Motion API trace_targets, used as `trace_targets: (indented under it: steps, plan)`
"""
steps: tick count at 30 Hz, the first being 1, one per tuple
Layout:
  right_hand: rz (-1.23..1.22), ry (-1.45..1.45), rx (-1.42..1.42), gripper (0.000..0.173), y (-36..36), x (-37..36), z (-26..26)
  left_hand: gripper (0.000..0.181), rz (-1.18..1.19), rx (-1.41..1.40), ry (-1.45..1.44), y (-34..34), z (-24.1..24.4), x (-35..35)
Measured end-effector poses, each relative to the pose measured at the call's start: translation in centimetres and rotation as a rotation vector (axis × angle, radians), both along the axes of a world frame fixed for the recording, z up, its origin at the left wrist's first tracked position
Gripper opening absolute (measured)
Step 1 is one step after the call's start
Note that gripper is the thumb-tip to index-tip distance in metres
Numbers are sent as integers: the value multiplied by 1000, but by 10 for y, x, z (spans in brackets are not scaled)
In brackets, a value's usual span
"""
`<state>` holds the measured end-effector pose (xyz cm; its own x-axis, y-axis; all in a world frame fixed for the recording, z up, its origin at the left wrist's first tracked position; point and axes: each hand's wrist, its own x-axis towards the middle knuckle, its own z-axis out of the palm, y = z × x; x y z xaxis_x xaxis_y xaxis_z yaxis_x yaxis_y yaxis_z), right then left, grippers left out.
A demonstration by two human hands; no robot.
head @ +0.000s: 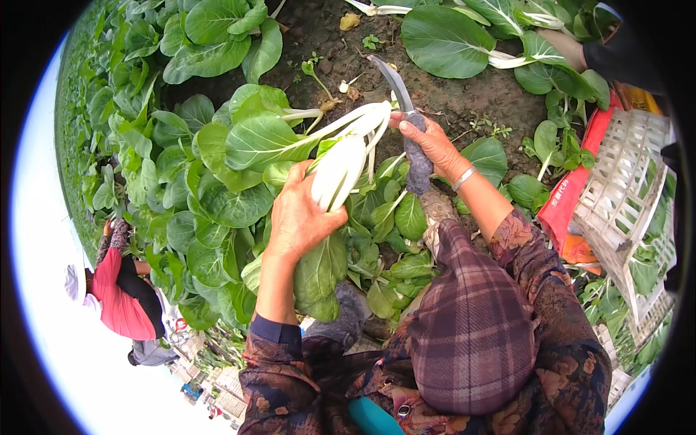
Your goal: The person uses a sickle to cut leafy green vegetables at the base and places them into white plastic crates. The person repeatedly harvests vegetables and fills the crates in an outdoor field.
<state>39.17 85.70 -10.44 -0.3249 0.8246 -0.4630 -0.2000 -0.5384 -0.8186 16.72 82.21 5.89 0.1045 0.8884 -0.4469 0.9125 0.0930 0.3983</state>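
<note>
A head of bok choy (340, 171) with thick white stalks is in my left hand (296, 217), its leaves hanging down below the palm. In my right hand (432, 147) is a sickle (398, 89), gripped by its grey wrapped handle, the curved metal blade pointing up and away. The blade's base is close to the cut white end of another bok choy (375, 117), whose stalks stretch left behind the held head. Whether the two heads touch is hard to tell.
Growing bok choy (234, 204) fills the left side. Cut heads (500, 57) lie on the soil at the top right, beside another person's arm (565, 49). A white plastic crate (620, 179) stands right, by a red bag (576, 185). A person in pink (122, 296) bends at far left.
</note>
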Motion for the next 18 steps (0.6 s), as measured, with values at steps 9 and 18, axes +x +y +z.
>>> trace_targets:
  steps: [9,18]
  plan:
    - [104,604,55,64,3,20,109,65,547,-503,-1024,-61,10,22]
    - [8,344,-71,59,-25,1,86,72,600,-295,-838,-49,7,38]
